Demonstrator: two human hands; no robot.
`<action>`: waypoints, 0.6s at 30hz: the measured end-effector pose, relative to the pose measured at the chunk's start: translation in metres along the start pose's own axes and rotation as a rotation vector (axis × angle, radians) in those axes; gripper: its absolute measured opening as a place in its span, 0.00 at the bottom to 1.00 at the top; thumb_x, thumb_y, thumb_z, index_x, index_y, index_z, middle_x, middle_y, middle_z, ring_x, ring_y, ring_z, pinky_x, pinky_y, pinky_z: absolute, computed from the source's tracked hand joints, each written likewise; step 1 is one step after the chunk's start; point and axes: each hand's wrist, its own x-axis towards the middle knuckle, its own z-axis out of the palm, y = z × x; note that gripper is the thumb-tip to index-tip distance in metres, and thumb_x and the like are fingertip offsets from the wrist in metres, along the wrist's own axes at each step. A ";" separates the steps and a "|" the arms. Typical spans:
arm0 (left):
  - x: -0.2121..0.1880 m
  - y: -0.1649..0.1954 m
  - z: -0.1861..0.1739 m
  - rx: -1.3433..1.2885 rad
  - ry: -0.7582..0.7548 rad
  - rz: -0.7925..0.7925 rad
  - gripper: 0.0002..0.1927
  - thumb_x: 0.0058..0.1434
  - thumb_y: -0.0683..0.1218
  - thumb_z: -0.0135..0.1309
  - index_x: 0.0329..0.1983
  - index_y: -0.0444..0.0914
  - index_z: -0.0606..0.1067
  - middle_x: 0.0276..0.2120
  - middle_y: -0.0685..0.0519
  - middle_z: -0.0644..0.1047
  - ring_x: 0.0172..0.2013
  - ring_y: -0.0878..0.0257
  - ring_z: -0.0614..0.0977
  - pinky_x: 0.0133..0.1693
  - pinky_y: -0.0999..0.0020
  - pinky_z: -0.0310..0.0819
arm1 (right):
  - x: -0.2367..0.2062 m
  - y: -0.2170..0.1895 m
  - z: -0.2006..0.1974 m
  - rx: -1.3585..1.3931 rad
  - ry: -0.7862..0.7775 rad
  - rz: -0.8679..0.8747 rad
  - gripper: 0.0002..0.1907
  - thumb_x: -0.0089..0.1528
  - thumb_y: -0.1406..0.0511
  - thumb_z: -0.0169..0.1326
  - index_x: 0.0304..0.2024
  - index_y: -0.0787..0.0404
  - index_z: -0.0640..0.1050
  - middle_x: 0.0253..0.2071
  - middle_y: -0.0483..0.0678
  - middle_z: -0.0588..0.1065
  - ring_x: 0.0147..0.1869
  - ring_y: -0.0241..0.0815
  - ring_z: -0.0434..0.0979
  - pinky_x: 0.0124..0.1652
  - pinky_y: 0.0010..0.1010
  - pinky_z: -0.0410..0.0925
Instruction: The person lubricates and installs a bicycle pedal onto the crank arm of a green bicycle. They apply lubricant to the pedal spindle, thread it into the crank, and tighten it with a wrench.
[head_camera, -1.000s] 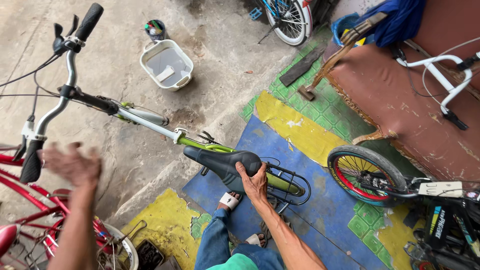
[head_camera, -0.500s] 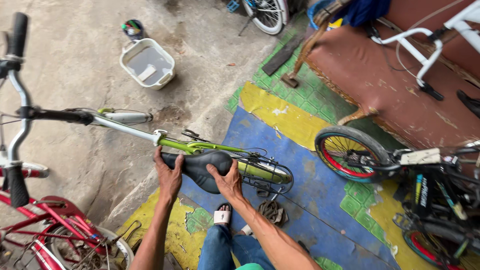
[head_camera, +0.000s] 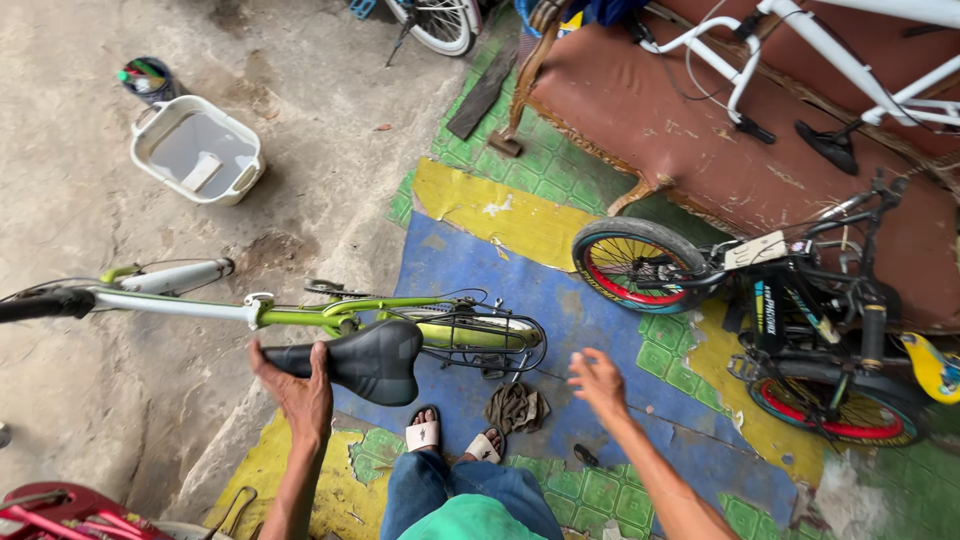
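Your left hand (head_camera: 300, 390) grips the nose of the black saddle (head_camera: 352, 358), fingers wrapped around its front end. The saddle sits on the green bike frame (head_camera: 330, 312), just right of those fingers. Your right hand (head_camera: 598, 380) is free, fingers spread, over the blue mat (head_camera: 520, 290). Grey rag (head_camera: 516, 408) lies just left of it.

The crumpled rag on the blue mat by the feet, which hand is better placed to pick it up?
Probably the right. The right hand hangs open and free just beside the rag, while the left hand has its fingers wrapped on the black bicycle saddle, farther from it.
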 end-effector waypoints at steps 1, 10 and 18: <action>-0.002 -0.001 0.003 0.018 0.054 0.011 0.50 0.64 0.60 0.61 0.77 0.40 0.46 0.71 0.30 0.53 0.70 0.37 0.54 0.68 0.37 0.44 | 0.007 0.005 -0.019 -0.032 0.073 0.053 0.30 0.64 0.52 0.55 0.64 0.60 0.70 0.46 0.52 0.82 0.41 0.43 0.84 0.35 0.36 0.77; -0.011 0.026 0.068 0.490 -0.203 0.336 0.39 0.60 0.64 0.56 0.70 0.44 0.61 0.74 0.39 0.55 0.74 0.44 0.54 0.67 0.27 0.34 | 0.023 -0.030 -0.002 -0.244 0.015 -0.243 0.28 0.63 0.55 0.55 0.62 0.61 0.72 0.46 0.53 0.82 0.41 0.45 0.87 0.37 0.35 0.77; -0.025 0.046 0.103 0.598 -0.233 0.179 0.30 0.66 0.65 0.47 0.62 0.41 0.72 0.58 0.49 0.75 0.65 0.51 0.68 0.68 0.30 0.36 | 0.023 -0.106 0.070 -0.426 -0.357 -0.691 0.25 0.65 0.59 0.55 0.61 0.63 0.72 0.47 0.58 0.82 0.46 0.50 0.86 0.44 0.39 0.77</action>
